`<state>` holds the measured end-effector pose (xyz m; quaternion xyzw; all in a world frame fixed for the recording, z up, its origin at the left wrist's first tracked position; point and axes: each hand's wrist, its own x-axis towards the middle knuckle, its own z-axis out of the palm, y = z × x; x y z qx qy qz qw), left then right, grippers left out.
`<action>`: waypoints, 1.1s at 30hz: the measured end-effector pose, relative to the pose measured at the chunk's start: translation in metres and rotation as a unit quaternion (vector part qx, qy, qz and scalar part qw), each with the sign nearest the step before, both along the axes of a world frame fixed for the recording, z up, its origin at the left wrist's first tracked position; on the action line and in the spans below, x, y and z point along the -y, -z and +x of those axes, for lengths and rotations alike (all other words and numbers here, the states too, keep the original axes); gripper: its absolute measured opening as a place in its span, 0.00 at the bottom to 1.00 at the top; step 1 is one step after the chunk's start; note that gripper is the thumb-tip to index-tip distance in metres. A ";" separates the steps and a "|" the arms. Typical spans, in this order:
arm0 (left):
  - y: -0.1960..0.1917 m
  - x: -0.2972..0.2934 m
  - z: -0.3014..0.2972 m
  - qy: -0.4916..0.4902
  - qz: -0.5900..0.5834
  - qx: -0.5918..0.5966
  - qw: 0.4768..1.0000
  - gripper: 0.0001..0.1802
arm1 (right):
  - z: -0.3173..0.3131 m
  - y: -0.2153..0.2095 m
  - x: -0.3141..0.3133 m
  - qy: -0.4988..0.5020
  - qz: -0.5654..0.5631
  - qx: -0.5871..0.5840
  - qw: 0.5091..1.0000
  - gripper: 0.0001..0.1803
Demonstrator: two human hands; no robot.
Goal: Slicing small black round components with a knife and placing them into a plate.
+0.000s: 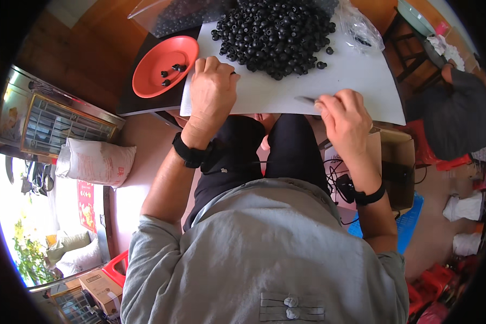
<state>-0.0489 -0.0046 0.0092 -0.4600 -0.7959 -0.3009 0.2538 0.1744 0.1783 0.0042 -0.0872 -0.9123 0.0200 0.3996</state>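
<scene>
My left hand (215, 86) is closed in a pinch above the white board's near left part. A bit of a small black piece (233, 73) shows at its thumb and fingertips; the rest is hidden. My right hand (346, 116) grips a thin, grey, knife-like blade (306, 100), which points left over the board's near edge. Beyond both hands, a big heap of small round black pieces (275, 35), some with holes, lies on the white board (275, 92). Left of my left hand stands an orange-red plastic dish (146, 78) with several black pieces in it.
A clear plastic bag (359, 29) lies right of the heap, and a transparent container (173, 19) stands behind the dish. An open cardboard box (397, 162) and a blue basket (413, 227) are below on the right. A person in dark clothes (453, 116) sits at right.
</scene>
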 end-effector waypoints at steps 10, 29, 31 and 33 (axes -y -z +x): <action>-0.007 0.003 -0.006 -0.025 -0.121 -0.030 0.992 0.04 | -0.021 -0.008 0.010 -0.042 -0.010 -0.001 0.999 0.06; -0.008 -0.003 0.021 0.324 0.217 0.651 0.651 0.14 | 0.052 -0.018 -0.023 0.027 0.057 0.052 0.997 0.17; -0.011 -0.006 0.023 0.332 0.228 0.656 0.638 0.14 | 0.043 -0.029 -0.023 0.023 0.016 0.025 0.999 0.17; -0.007 -0.009 0.023 0.344 0.225 0.664 0.624 0.14 | 0.022 -0.040 -0.012 -0.029 -0.116 -0.033 0.992 0.12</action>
